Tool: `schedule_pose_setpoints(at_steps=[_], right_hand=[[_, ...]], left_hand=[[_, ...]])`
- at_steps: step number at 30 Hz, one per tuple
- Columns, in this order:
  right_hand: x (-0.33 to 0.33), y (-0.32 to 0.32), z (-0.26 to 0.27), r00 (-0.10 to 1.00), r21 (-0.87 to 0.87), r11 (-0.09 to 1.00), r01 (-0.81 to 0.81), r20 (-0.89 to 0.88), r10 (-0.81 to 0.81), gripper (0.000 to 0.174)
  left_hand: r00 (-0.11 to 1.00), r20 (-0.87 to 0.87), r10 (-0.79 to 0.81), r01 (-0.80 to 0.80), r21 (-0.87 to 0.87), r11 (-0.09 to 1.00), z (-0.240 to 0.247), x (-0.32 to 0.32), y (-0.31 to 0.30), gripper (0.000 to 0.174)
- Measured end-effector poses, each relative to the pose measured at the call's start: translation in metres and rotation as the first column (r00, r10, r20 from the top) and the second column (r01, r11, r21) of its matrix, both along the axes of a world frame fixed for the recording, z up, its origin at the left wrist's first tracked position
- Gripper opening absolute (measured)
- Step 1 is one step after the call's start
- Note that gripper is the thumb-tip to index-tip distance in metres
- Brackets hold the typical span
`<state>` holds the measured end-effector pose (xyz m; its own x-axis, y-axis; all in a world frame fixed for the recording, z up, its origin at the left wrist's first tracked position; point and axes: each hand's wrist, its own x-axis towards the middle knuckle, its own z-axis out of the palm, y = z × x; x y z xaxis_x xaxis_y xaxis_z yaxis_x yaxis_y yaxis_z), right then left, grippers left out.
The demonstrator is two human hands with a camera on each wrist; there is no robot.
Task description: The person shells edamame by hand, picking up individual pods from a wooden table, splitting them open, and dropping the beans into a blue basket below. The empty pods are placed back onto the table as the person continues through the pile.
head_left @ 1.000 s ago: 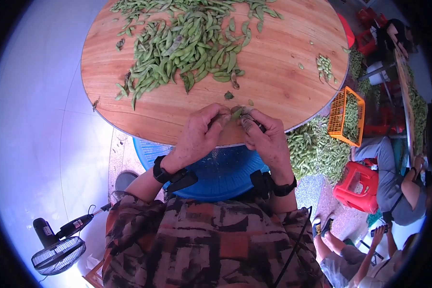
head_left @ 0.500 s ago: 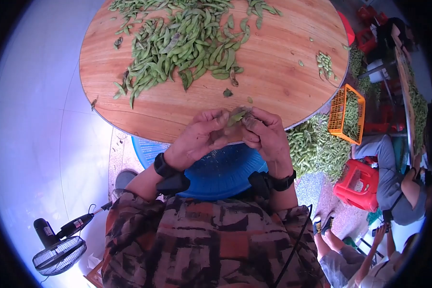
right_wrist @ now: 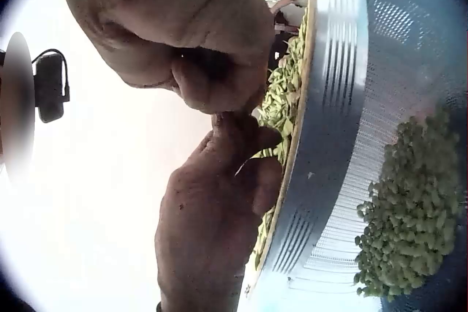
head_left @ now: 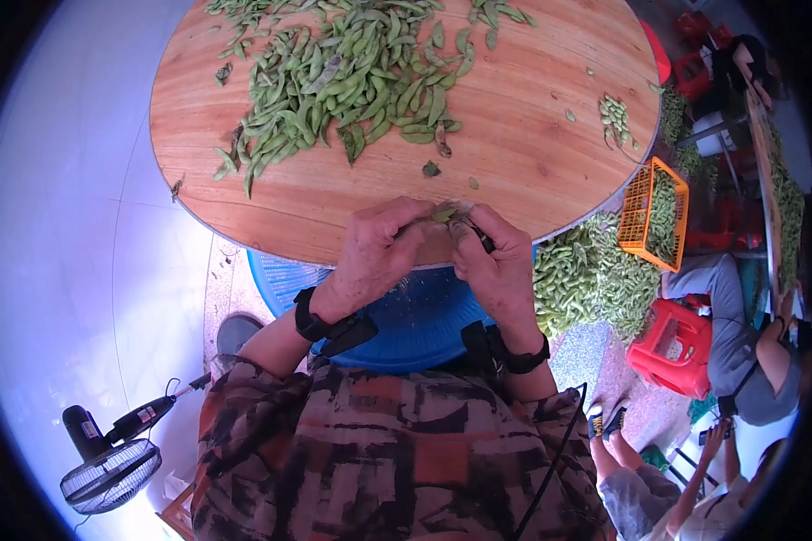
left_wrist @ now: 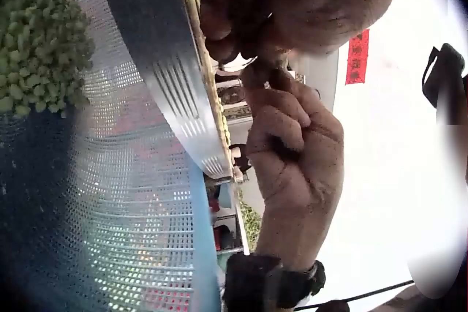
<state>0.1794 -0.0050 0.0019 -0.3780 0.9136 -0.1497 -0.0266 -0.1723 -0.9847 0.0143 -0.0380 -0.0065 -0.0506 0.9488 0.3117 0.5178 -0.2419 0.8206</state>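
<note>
Both hands meet at the near edge of the round wooden table (head_left: 550, 171). Between their fingertips is a green bean pod (head_left: 444, 215), mostly hidden by the fingers. My left hand (head_left: 379, 251) pinches it from the left, its fingers curled. From the other side my right hand (head_left: 498, 269) grips it with thumb and bent fingers, and a small dark object (head_left: 485, 242) shows at those fingers. Below the hands sits a blue basket (head_left: 401, 329); the left wrist view shows shelled green beans (left_wrist: 40, 41) in it. A heap of pods (head_left: 352, 81) lies farther back on the table.
A small pile of beans (head_left: 613, 119) lies at the table's right. On the floor to the right are more pods (head_left: 595, 279), an orange crate (head_left: 636, 209) and a red stool (head_left: 672, 347). A fan (head_left: 113, 473) stands at lower left. Other people sit at the right.
Half a second ago the left fingers were looser and more of the pod showed. Now the left hand has curled in closer to the right hand, covering more of the pod.
</note>
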Motion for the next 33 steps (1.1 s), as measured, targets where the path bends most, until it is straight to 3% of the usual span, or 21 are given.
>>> schedule_pose_setpoints(at_steps=[1,3,5,7,8,10,11,12,13,15,16,17,18,24,25,26,28,33], right_hand=[[-0.002,-0.001,0.0,1.0,0.0,1.0,-0.002,0.0,0.002,0.016],[-0.005,-0.002,-0.001,0.998,0.157,0.986,0.053,0.033,-0.059,0.015],[-0.006,-0.003,0.002,0.999,0.078,0.996,0.051,-0.01,-0.05,0.014],[-0.003,-0.001,0.002,0.998,0.0,0.999,0.047,-0.05,-0.047,0.013],[-0.001,0.001,0.001,0.996,-0.088,0.996,-0.004,-0.09,-0.004,0.013],[0.005,0.005,-0.004,0.99,-0.173,0.983,-0.06,-0.133,0.037,0.012],[0.008,0.008,-0.008,0.984,-0.228,0.967,-0.113,-0.162,0.077,0.012],[0.01,0.009,-0.01,0.975,-0.281,0.945,-0.167,-0.193,0.115,0.011],[0.01,0.009,-0.009,0.975,-0.283,0.944,-0.167,-0.193,0.114,0.011],[0.008,0.006,-0.003,0.986,0.055,0.993,-0.1,0.136,0.092,0.011],[0.005,0.005,0.0,0.986,0.055,0.993,-0.102,0.136,0.094,0.011],[0.001,0.002,0.002,0.976,0.329,0.942,-0.072,0.218,-0.001,0.011],[-0.003,-0.001,0.005,0.956,0.577,0.814,-0.066,0.269,-0.114,0.012],[-0.021,-0.016,0.005,0.93,0.723,0.691,-0.012,0.262,-0.257,0.018],[-0.019,-0.014,0.006,0.93,0.724,0.69,-0.015,0.263,-0.256,0.018],[-0.016,-0.012,0.007,0.943,0.655,0.756,-0.021,0.265,-0.203,0.018],[-0.012,-0.01,0.005,0.953,0.58,0.814,-0.032,0.262,-0.149,0.018],[-0.008,-0.011,-0.005,0.977,0.373,0.927,-0.042,0.21,-0.04,0.01]], left_hand=[[0.999,-0.051,-0.004,0.006,0.037,0.999,0.001,0.0,0.0,0.021],[0.997,-0.074,0.018,-0.011,0.082,0.997,0.0,0.003,0.0,0.018],[0.995,-0.097,0.038,-0.026,0.127,0.992,0.003,0.002,-0.001,0.016],[0.993,0.12,-0.013,0.041,-0.235,0.971,0.011,-0.003,-0.001,0.015],[0.993,0.122,-0.013,0.041,-0.235,0.971,0.009,-0.006,-0.001,0.015],[0.97,0.241,-0.029,0.148,-0.493,0.858,0.003,-0.015,0.001,0.02],[0.97,0.241,-0.028,0.147,-0.493,0.857,0.002,-0.017,0.001,0.02],[0.85,0.526,0.011,0.314,-0.525,0.791,0.002,-0.02,0.002,0.019],[0.651,0.754,0.086,0.481,-0.497,0.722,0.002,-0.021,0.002,0.019],[0.632,0.769,0.091,0.496,-0.492,0.716,0.012,-0.021,0.002,0.018],[0.614,0.784,0.094,0.511,-0.485,0.709,0.017,-0.021,0.002,0.018],[0.614,0.784,0.095,0.51,-0.486,0.71,0.018,-0.02,0.001,0.018],[0.637,0.765,0.092,0.489,-0.493,0.72,0.019,-0.018,0.0,0.017],[0.702,0.712,-0.004,0.446,-0.435,0.782,0.014,-0.014,-0.007,0.019],[0.727,0.686,-0.015,0.429,-0.438,0.79,0.015,-0.013,-0.008,0.02],[0.727,0.687,-0.013,0.427,-0.436,0.792,0.013,-0.014,-0.008,0.02],[0.537,0.844,-0.012,0.54,-0.332,0.773,0.008,-0.014,-0.007,0.018],[0.501,0.865,0.014,0.515,-0.311,0.799,0.005,-0.011,-0.011,0.016]])
